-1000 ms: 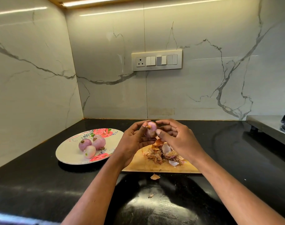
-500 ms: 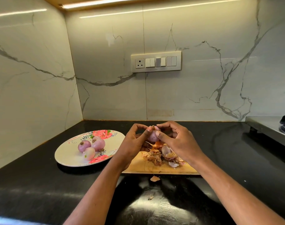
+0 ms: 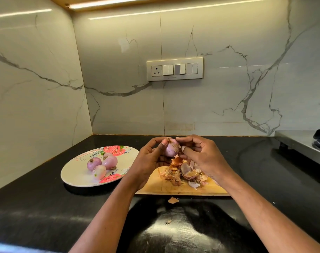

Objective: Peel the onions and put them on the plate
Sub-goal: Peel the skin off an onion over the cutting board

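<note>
Both hands, left hand (image 3: pixel 148 159) and right hand (image 3: pixel 201 157), grip one onion (image 3: pixel 171 147); no writing legible.

A black polished countertop (image 3: pixel 37 216) ran into a corner of white marble-veined wall (image 3: pixel 246 106). A cream switch panel (image 3: pixel 174 69) with one socket was set in the back wall. A strip light (image 3: pixel 119 1) glowed overhead. At the right edge stood a steel stove (image 3: pixel 301 143) on short feet.
</note>
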A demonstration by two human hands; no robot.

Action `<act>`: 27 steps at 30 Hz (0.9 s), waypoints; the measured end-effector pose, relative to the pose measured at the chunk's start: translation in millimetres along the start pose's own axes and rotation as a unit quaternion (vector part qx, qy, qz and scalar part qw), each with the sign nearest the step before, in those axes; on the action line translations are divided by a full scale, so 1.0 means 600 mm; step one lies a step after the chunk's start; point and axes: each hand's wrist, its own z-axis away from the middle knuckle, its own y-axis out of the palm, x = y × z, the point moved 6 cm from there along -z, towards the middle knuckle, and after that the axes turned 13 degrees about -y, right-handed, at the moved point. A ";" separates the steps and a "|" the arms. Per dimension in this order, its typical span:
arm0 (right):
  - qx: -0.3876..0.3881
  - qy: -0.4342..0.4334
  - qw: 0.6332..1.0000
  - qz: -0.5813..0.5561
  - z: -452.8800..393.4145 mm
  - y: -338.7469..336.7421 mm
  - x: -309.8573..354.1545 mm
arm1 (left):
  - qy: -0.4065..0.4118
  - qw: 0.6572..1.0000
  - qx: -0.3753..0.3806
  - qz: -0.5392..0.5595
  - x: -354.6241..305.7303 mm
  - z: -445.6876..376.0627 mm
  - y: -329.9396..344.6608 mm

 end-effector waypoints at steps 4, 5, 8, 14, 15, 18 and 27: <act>0.017 0.002 1.000 -0.012 0.001 0.004 0.001 | 0.004 1.000 -0.001 -0.006 0.001 0.000 -0.001; 0.022 -0.004 1.000 0.001 0.002 0.006 0.003 | 0.004 1.000 -0.001 -0.008 0.001 0.000 -0.001; 0.016 -0.023 0.999 0.038 0.002 0.007 0.006 | -0.003 1.000 0.003 -0.008 0.002 0.000 0.001; -0.020 -0.002 0.999 -0.034 -0.003 -0.005 -0.002 | -0.013 0.999 0.029 0.005 0.003 0.001 0.006; -0.026 0.003 0.999 -0.040 -0.004 -0.007 -0.003 | -0.013 0.999 0.031 0.002 0.003 0.001 0.007; -0.034 0.012 0.998 -0.052 -0.004 -0.007 -0.003 | -0.016 0.999 0.035 -0.013 0.005 0.001 0.009; 0.002 -0.036 0.975 0.218 0.001 -0.011 -0.007 | -0.015 1.000 0.009 0.023 0.006 -0.001 -0.001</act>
